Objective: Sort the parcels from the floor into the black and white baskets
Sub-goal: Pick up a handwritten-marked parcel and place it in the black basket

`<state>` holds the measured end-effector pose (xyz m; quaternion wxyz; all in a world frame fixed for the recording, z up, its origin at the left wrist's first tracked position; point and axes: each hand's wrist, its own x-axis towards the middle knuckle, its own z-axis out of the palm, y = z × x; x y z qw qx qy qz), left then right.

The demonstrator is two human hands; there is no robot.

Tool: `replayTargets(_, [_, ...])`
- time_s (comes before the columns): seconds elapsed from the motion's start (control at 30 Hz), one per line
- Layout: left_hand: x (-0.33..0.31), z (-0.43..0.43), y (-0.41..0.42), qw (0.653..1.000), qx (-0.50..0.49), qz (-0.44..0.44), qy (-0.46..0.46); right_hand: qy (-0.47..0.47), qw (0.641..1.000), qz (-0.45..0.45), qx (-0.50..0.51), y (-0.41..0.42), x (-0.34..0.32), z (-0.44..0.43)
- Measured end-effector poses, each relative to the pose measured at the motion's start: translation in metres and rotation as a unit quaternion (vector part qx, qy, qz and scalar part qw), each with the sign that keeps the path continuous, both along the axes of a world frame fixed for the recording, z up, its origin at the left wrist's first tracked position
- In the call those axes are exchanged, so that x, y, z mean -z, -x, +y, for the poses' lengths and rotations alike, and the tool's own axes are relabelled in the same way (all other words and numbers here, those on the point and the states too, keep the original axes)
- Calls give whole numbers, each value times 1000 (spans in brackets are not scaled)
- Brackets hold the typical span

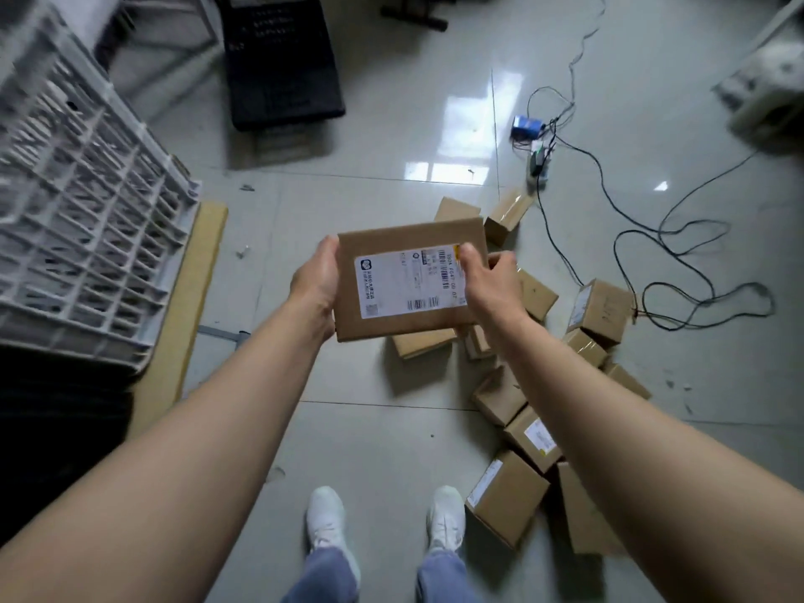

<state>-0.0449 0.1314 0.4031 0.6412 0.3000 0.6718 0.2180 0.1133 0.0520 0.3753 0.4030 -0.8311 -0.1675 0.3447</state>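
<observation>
Loose parcels (544, 385) heaped lower right, cables (678, 254) beyond. White basket (82, 202) at left & black basket (283, 63) at top; contents unclear. Centre frame: left hand (315, 285) & right hand (489, 280) both closed on a labelled parcel (407, 280), held above floor.

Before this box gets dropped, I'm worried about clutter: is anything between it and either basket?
Nothing visible. The held parcel, gripped by left hand and right hand, has bare floor toward the black basket ahead and the white basket at left.
</observation>
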Motion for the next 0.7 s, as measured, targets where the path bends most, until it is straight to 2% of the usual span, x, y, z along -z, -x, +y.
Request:
replayTargets(0.13, [-91, -4, 17, 1000, 2, -14, -22, -56, 998, 7, 37, 17, -90, -5])
replayTargets(0.3, [-169, -19, 45, 998, 14, -16, -51, -123, 990, 37, 61, 33, -172, -20])
replayTargets(0.47, [-208, -43, 70, 996, 50, -21, -67, -128, 987, 60, 70, 49, -221, -41])
replayTargets(0.6, [-230, -55, 84, 992, 91, -33, -83, -116, 971, 162, 129, 57, -250, -47])
replayTargets(0.7, [-243, -56, 87, 990, 90, -45, -103, -125, 973, 147, 129, 61, -261, -48])
